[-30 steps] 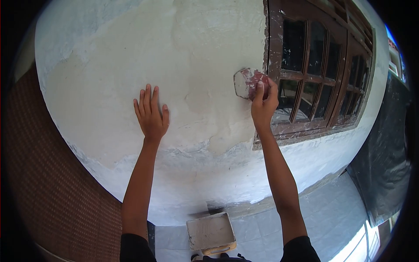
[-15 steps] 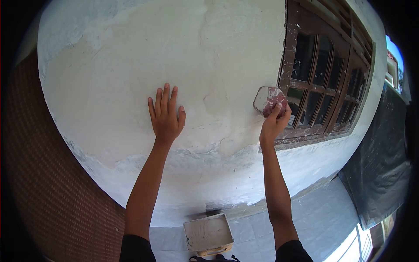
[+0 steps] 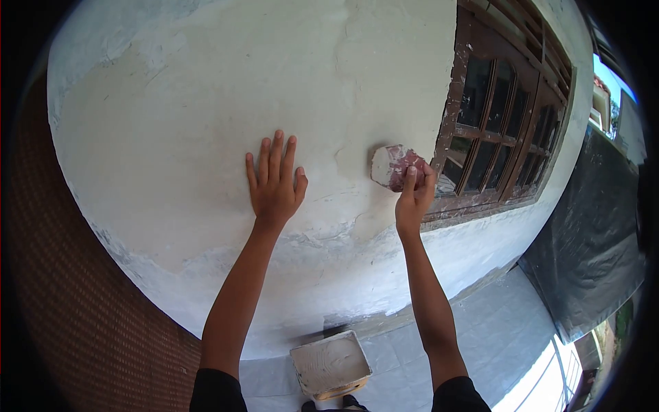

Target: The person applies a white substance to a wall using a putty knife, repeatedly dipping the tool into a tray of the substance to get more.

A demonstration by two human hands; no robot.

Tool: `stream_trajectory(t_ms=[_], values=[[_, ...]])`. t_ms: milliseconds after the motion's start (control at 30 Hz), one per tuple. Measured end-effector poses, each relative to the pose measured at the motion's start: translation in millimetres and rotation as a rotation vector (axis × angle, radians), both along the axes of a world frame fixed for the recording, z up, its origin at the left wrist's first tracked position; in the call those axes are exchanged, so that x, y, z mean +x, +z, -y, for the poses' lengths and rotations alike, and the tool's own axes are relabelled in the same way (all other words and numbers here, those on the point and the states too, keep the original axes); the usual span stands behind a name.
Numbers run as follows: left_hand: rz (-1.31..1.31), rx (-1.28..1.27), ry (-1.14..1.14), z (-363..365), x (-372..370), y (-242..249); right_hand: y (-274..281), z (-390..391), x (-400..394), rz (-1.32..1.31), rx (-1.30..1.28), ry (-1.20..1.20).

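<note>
My left hand (image 3: pixel 276 184) lies flat against the pale plastered wall (image 3: pixel 185 137), fingers spread, with nothing in it. To its right, my right hand (image 3: pixel 415 199) grips a flat, roughly octagonal pad (image 3: pixel 396 168) between thumb and fingers. The pad is reddish with whitish smears and is at the wall just left of the window frame. Whether its whole face touches the wall cannot be made out.
A brown wooden window (image 3: pixel 494 130) with small panes is on the right. A tray of pale paste (image 3: pixel 331 364) stands low in front of me. Woven matting (image 3: pixel 89 295) borders the left, and a dark sheet (image 3: pixel 590 226) hangs at the right.
My right hand has moved left with the pad, away from the window frame. The view has shifted a little, and my left hand still lies on the wall.
</note>
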State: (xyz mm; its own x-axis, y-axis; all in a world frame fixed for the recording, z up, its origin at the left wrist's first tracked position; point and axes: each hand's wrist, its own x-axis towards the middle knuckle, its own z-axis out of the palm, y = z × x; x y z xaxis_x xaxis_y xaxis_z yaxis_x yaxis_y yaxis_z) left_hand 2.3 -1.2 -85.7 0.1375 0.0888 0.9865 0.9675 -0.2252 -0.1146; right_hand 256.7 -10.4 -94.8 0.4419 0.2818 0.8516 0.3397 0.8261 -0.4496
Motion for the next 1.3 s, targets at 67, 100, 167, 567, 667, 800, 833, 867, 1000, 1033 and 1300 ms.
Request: stream_trajectory(t_ms=[67,100,167,567,667,800,833,867,1000,1033,1300], values=[[-0.003,-0.008,-0.005,0.4,-0.9,0.0,-8.8,-5.0,-11.6,0.25,-0.087,-0.04],[-0.003,-0.012,-0.013,1.0,-0.9,-1.7,-2.5,-1.0,-15.4,0.141,-0.089,-0.044],[-0.013,-0.019,-0.01,1.7,-2.4,-2.6,2.6,-19.0,8.7,-0.312,-0.087,-0.048],[-0.02,0.001,0.0,0.7,-3.4,-3.4,18.6,-12.6,14.0,-0.575,-0.078,-0.052],[-0.02,0.006,0.01,0.0,-2.7,-3.9,15.5,-5.4,23.8,-0.539,-0.004,-0.037],[-0.019,0.001,0.012,1.2,-1.6,-3.4,6.2,-0.1,-16.4,0.052,0.035,-0.023],[-0.017,0.001,0.007,1.3,-1.9,-3.3,5.5,-1.8,-21.2,0.131,0.023,-0.111],[-0.016,0.0,0.003,1.2,-2.2,-3.7,6.3,-4.3,-22.5,0.208,0.011,-0.198],[-0.012,0.007,0.007,1.2,-0.9,-3.1,28.2,-7.7,16.8,-0.532,0.004,-0.132],[-0.012,0.011,0.012,1.0,-1.4,-3.4,29.8,-6.1,18.9,-0.533,0.006,-0.126],[-0.017,0.0,0.012,1.3,-0.9,-3.7,8.7,-6.5,-15.0,0.127,-0.002,-0.15]])
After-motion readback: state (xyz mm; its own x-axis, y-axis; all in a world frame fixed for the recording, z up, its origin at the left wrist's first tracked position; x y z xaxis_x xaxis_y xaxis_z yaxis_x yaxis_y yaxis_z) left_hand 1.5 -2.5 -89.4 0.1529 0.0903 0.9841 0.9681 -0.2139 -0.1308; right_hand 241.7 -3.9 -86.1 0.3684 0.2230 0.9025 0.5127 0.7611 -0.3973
